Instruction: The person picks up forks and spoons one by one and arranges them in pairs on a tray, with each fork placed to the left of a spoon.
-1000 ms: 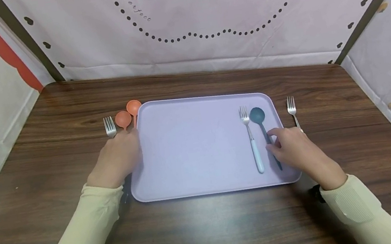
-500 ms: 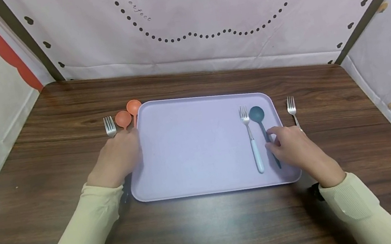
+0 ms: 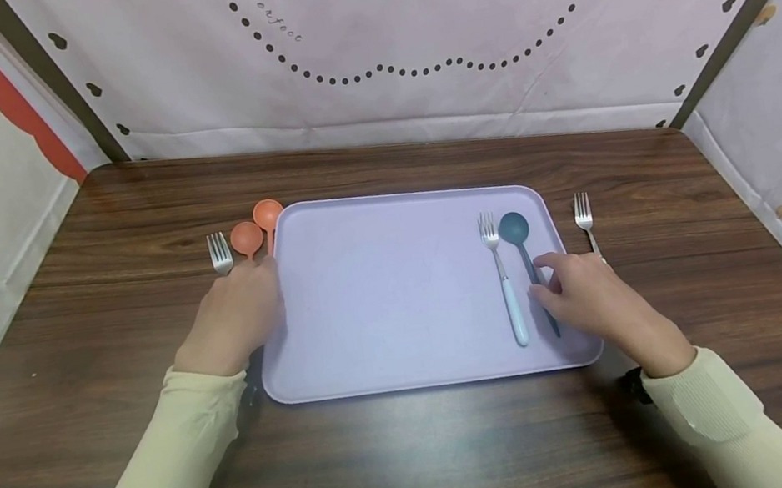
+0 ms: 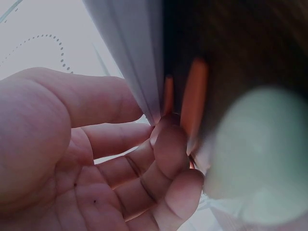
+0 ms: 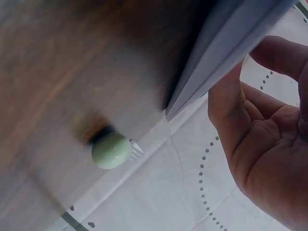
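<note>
A pale lilac tray (image 3: 400,302) lies on the wooden table. At its left rim, my left hand (image 3: 234,314) pinches the edge, the thumb on the inner side in the left wrist view. Two orange spoons (image 3: 247,238) and a fork (image 3: 220,253) lie left of the tray, their handles partly under that hand. Reaching over the right rim, my right hand (image 3: 583,291) pinches the handle of a dark teal spoon (image 3: 513,229) between thumb and index finger. That spoon lies on the tray beside a fork with a light blue handle (image 3: 514,310).
Another fork (image 3: 582,211) lies right of the tray, its handle hidden under my right hand; a pale green handle end (image 5: 110,150) shows in the right wrist view. A printed cloth wall (image 3: 371,112) stands behind the table, with further cloth at both sides.
The teal spoon has slid slightly away from me and a touch left on the tray, with my right thumb and index finger at its handle. My left hand has kept its place.
</note>
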`<state>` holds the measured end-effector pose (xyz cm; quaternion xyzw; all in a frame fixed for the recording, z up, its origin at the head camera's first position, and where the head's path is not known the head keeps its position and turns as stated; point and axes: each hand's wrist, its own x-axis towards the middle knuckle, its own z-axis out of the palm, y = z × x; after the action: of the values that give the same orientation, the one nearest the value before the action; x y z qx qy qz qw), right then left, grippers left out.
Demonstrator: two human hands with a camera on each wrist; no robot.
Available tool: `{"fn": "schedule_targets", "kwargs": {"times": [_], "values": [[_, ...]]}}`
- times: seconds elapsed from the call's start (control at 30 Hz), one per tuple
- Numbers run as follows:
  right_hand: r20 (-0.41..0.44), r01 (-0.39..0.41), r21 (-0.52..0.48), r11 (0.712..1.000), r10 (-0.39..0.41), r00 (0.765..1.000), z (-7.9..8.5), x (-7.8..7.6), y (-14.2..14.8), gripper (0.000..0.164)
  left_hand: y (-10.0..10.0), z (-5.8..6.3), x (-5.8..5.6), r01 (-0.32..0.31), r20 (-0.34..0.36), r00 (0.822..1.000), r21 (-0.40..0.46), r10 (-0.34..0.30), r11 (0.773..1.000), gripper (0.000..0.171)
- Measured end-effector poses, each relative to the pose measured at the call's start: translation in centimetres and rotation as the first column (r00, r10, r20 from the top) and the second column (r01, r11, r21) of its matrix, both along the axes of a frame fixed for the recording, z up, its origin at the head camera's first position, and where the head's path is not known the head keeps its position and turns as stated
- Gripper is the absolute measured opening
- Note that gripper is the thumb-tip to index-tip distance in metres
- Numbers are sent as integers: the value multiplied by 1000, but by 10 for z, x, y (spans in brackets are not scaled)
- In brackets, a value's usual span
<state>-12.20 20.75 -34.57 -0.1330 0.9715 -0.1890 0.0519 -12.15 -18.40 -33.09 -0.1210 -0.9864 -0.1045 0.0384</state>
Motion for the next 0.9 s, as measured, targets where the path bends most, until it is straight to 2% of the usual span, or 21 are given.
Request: {"fn": "schedule_targets", "kwargs": {"times": [0.23,0.47,0.9], "values": [[4,1,-4,1000,-1,1000,0,2,0,37,1,1,0,-9,36,999,0,9,1000,19],[17,2,-7,1000,-1,1000,1,4,1,37,1,0,1,-1,17,1000,1,1,1000,18],[-31,-13,-1,1000,13,999,5,5,8,35,1,-1,-1,2,12,1000,-7,-2,1000,17]]}}
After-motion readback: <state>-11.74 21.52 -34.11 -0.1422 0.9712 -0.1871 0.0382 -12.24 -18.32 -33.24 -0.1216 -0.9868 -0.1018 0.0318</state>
